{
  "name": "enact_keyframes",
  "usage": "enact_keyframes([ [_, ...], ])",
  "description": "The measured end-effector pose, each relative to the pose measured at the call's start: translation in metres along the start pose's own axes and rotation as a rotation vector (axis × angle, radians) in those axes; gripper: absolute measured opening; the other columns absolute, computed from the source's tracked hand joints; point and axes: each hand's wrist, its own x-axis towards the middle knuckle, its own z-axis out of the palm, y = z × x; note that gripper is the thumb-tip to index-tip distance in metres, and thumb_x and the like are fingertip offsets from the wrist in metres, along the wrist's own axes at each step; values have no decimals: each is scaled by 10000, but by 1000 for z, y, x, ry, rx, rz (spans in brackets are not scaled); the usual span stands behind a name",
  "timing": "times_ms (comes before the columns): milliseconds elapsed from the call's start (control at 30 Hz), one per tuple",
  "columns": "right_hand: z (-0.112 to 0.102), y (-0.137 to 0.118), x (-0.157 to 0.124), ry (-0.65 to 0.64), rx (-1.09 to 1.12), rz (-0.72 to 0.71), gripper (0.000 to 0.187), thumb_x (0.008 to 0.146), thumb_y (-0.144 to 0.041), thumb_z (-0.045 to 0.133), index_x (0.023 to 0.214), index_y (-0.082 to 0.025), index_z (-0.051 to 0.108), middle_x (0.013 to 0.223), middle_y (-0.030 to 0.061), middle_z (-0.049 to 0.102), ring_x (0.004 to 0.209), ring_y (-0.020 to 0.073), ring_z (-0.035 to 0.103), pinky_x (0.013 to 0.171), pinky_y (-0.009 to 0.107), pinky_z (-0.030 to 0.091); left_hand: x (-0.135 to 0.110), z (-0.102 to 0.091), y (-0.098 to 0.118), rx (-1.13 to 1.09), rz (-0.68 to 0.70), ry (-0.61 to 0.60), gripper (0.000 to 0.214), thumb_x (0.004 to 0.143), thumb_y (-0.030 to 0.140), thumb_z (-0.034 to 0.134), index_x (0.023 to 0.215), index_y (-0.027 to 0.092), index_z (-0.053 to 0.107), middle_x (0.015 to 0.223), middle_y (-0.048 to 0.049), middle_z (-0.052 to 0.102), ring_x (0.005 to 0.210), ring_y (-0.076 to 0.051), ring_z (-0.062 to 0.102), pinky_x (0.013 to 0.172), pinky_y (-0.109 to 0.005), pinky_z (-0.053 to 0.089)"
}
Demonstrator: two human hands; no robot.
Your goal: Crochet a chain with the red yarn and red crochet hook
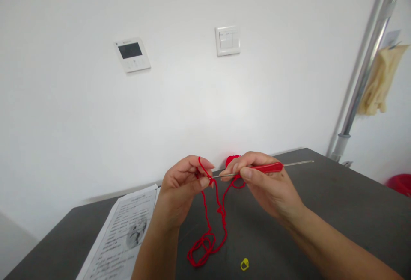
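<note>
My right hand [265, 181] is closed round the red handle of a crochet hook [268, 168]. One metal end points left toward my other hand; a second thin metal end sticks out to the right. My left hand [186, 181] pinches red yarn [205, 205], with a strand looped over its index finger. The hook's left tip meets the yarn at the left fingertips; whether it passes through a loop is too small to tell. From there the yarn hangs down and lies in loose coils on the dark table. Partly hidden behind my right hand is a red yarn ball [231, 159].
A yellow stitch marker [244, 264] lies near the table's [337, 220] front. Printed sheets [122, 233] lie at the left, partly under my left forearm. Behind is a white wall with an intercom panel [132, 55] and a light switch [227, 40]. A metal pole [366, 70] stands at right.
</note>
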Motion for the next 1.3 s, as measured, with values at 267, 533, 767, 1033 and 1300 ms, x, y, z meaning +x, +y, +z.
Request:
enact_keyframes([
  [267,-5,6,-2,-173,-709,-694,203,895,-126,674,1054,-239,730,1041,99,798,1002,232,749,895,394,595,-1,4,1,89,9,64,207,703,217,849,907,232,817,704,8,655,666,-89,604,658,-185,487],
  [533,-14,5,7,-265,-874,-797,237,924,-144,630,1126,-261,668,1076,94,794,1061,211,742,916,354,607,-4,10,-3,84,-38,63,306,714,196,853,1013,235,803,682,14,667,673,-92,615,691,-197,498],
  [767,-11,10,-1,-170,-854,-788,312,907,-109,637,1177,-266,651,1151,121,765,1124,221,710,960,390,589,-4,30,-10,-68,39,205,294,671,199,879,955,223,807,649,39,648,632,-64,590,653,-158,495],
  [1033,-11,7,-2,-189,-774,-697,283,938,-148,611,1150,-329,656,1105,70,781,1072,222,733,891,399,612,-5,24,-4,-21,-20,155,277,666,197,873,935,208,808,653,25,663,651,-90,599,674,-194,504],
  [1300,-12,5,0,-190,-760,-697,253,936,-155,623,1126,-310,684,1047,71,789,1015,227,747,850,387,625,-6,20,-3,123,20,194,242,687,178,839,922,218,800,755,-4,695,732,-121,617,701,-223,513],
])
